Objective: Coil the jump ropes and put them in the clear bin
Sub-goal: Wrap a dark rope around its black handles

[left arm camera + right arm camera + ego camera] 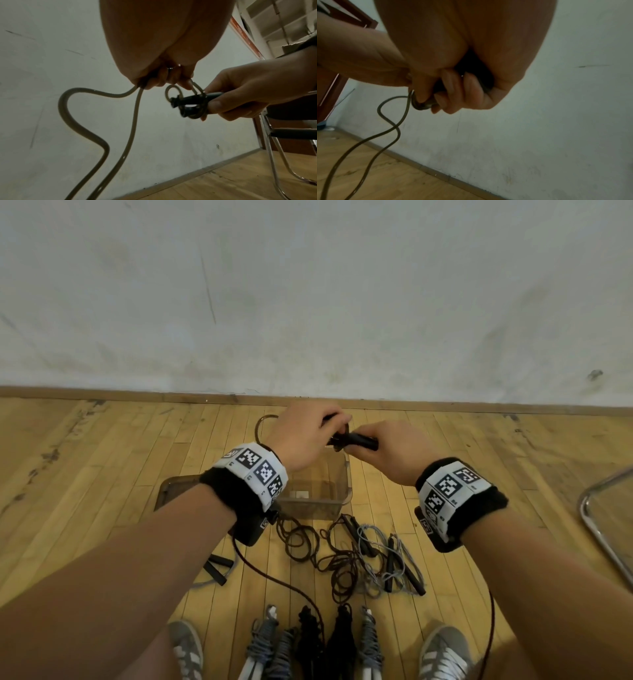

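Observation:
My right hand (383,448) grips the two black handles (192,102) of a brown jump rope, held together above the clear bin (344,493). A few turns of cord (199,94) lie wrapped round the handles. My left hand (308,436) pinches the cord beside them. The rope (96,138) hangs down from my left hand in two strands toward the floor, and a loop (263,428) arches left of that hand. In the right wrist view my fingers (453,92) curl round the handles.
A tangle of brown and grey ropes (359,556) with black handles lies on the wooden floor in front of the bin. Several coiled ropes (308,642) lie between my shoes. The bin's lid (174,491) lies at left, a metal chair frame (603,529) at right, a wall ahead.

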A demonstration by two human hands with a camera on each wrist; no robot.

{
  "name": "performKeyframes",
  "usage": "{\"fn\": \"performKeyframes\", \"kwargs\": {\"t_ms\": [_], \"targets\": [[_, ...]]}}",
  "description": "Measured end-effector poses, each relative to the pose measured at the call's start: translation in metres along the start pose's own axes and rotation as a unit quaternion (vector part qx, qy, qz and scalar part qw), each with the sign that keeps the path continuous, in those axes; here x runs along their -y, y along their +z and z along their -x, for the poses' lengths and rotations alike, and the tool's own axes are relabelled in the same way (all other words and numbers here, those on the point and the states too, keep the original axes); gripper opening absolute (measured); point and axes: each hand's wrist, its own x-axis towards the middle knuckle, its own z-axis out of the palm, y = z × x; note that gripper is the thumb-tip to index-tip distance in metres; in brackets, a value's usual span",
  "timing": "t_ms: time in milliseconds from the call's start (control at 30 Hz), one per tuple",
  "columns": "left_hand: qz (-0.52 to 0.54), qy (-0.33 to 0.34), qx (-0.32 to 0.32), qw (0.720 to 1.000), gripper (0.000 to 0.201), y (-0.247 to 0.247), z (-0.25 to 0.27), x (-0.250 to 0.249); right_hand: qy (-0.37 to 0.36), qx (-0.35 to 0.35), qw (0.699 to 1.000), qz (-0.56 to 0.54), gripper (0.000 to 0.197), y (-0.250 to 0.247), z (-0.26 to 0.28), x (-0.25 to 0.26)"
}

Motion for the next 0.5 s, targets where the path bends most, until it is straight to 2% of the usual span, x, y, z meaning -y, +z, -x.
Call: {"fn": "performKeyframes", "kwargs": {"t_ms": [67, 167, 233, 333, 400, 433, 467, 500], "targets": [[0.023, -0.019, -0.025, 0.999, 0.026, -0.004, -0.003, 0.003, -0.023, 0.017, 0.999, -0.025, 0.024, -0.005, 0.002, 0.000], [0.142, -0.065, -0.058, 0.986, 0.016, -0.010, -0.008, 0.008, -0.056, 0.045, 0.995, -0.074, 0.025, -0.014, 0.005, -0.001], [0.242, -0.107, -0.062, 0.962, 0.018, -0.016, -0.014, 0.010, -0.075, 0.036, 0.988, -0.128, 0.025, -0.017, 0.007, 0.002], [0.375, -0.165, -0.033, 0.912, 0.017, -0.019, -0.017, 0.013, -0.070, 0.005, 0.972, -0.223, 0.022, -0.017, 0.010, 0.008], [0.445, -0.178, -0.033, 0.877, 0.019, -0.017, -0.016, 0.011, -0.063, -0.007, 0.957, -0.284, 0.016, -0.017, 0.012, 0.012], [0.462, -0.177, -0.041, 0.868, 0.028, -0.015, -0.014, 0.009, -0.062, -0.019, 0.944, -0.325, 0.013, -0.016, 0.012, 0.014], [0.455, -0.169, -0.050, 0.873, 0.036, -0.012, -0.013, 0.007, -0.056, -0.037, 0.927, -0.369, 0.012, -0.016, 0.011, 0.015], [0.419, -0.154, -0.058, 0.893, 0.040, -0.009, -0.011, 0.004, -0.043, -0.057, 0.910, -0.409, 0.015, -0.016, 0.008, 0.016]]}}
